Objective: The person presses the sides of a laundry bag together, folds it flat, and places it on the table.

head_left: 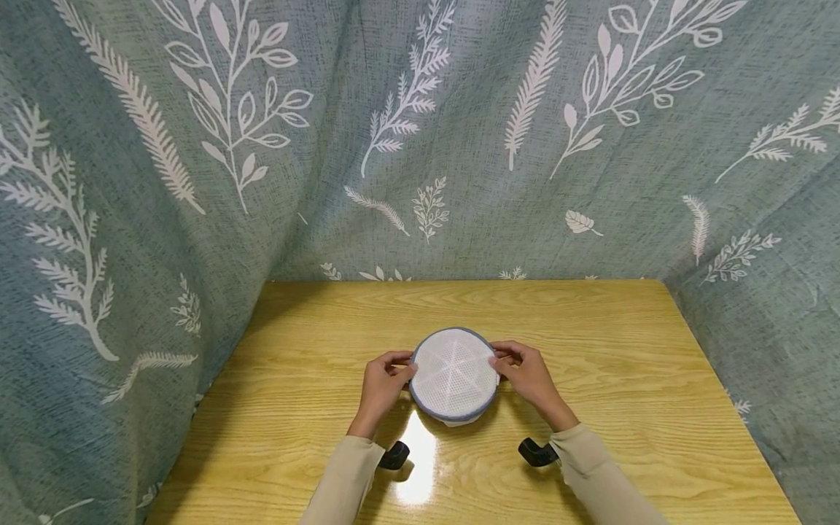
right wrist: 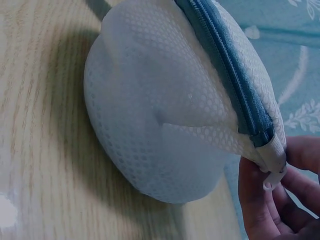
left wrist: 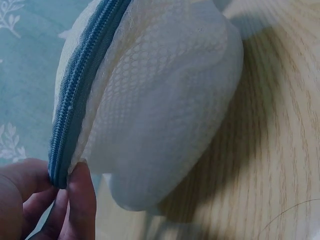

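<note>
Between both hands is a round white mesh laundry bag (head_left: 454,373) with a blue zipper (left wrist: 75,95) around its rim. In the head view its flat panel, with seams crossing at the middle, faces up toward me. My left hand (head_left: 382,386) pinches the left edge at the zipper band. On the opposite edge my right hand (head_left: 530,375) pinches a white fabric tab (right wrist: 272,157) where the zipper band ends. The zipper looks closed along the parts in view. Below the rim, the soft mesh body (right wrist: 150,110) bulges down near the table, dented with a fold.
A wood-grain table (head_left: 295,408) lies under the bag, with a bright light reflection in front. Leaf-patterned blue-green cloth (head_left: 394,146) hangs behind and on both sides. Black wrist devices (head_left: 537,452) stick out inward from the sleeves.
</note>
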Action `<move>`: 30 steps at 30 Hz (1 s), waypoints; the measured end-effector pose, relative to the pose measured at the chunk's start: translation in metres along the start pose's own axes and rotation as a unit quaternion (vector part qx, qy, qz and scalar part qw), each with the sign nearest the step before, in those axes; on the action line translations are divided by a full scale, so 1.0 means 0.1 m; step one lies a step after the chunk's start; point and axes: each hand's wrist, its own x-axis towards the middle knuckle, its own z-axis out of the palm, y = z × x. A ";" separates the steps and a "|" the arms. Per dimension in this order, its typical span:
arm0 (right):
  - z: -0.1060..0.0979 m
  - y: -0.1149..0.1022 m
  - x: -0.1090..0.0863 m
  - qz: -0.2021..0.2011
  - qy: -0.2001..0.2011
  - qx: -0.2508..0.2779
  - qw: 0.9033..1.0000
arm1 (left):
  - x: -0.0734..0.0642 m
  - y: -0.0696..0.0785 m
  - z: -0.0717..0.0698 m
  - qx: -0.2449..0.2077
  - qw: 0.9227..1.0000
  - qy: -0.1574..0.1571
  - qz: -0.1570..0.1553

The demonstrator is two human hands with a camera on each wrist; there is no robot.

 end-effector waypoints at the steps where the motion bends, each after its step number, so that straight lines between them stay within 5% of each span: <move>1: 0.00 0.01 0.00 0.001 0.001 -0.002 1.000 | 0.00 0.00 0.00 0.004 1.000 0.001 0.000; 18: 0.08 0.15 0.04 0.016 0.012 -0.009 1.000 | 0.03 -0.08 0.05 0.030 1.000 -0.004 -0.003; 30: 0.14 0.23 0.06 0.012 0.036 -0.068 0.997 | 0.06 -0.14 0.07 0.052 0.999 -0.002 -0.003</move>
